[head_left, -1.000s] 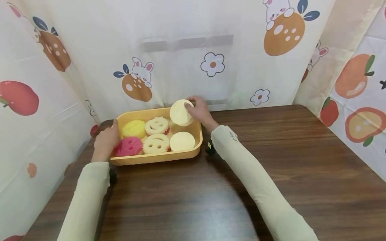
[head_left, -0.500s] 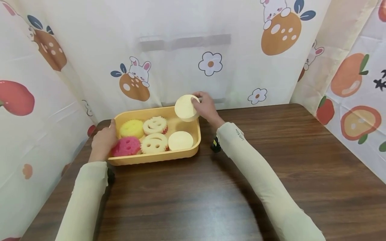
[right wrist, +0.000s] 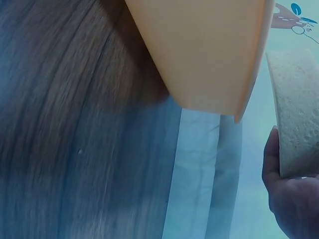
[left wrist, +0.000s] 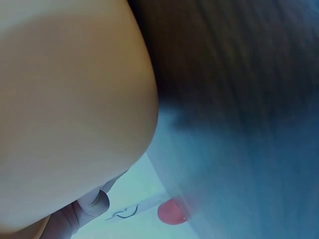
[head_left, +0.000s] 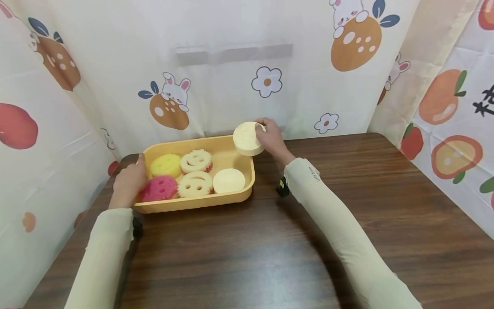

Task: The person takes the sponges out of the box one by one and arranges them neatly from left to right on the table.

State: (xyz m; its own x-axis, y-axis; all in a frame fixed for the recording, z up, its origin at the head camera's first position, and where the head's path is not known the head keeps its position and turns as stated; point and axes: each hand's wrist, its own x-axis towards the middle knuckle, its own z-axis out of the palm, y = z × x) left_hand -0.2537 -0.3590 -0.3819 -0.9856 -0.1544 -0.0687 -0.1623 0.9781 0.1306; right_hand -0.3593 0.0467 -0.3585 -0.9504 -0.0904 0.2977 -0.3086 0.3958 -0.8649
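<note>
Your right grip (head_left: pixel 273 138) pinches a thick, round cream sponge (head_left: pixel 248 139) along its right side, your thumb across the flat face. The sponge is held up just left of that grip, tilted with its flat face towards you, over the far right corner of a yellow tray (head_left: pixel 200 202). From your right wrist, a gap shows between the sponge and the tray's rim.

Your left grip (head_left: pixel 130 179) holds the tray's left end wall, with fingertips visible against the outside in the left wrist view.

Inside the tray, 5 more pieces lie between your 2 grips. Nearest your left grip are a pink smiley sponge (head_left: pixel 159 188), just to its right, and a yellow smiley sponge (head_left: pixel 166 165) beyond the pink piece. Further right from that grip come 2 cream smileys: the far cream smiley (head_left: pixel 197 161), with red showing at its lower edge, and the near cream smiley (head_left: pixel 194 183). Below and left of your right grip lies a plain cream disc (head_left: pixel 229 181), nearer you than the held sponge.

The tray stands on a dark wood-grain tabletop (head_left: pixel 216 249), which stretches out right of your right grip. Beyond both grips hangs a printed cloth (head_left: pixel 231 25).
</note>
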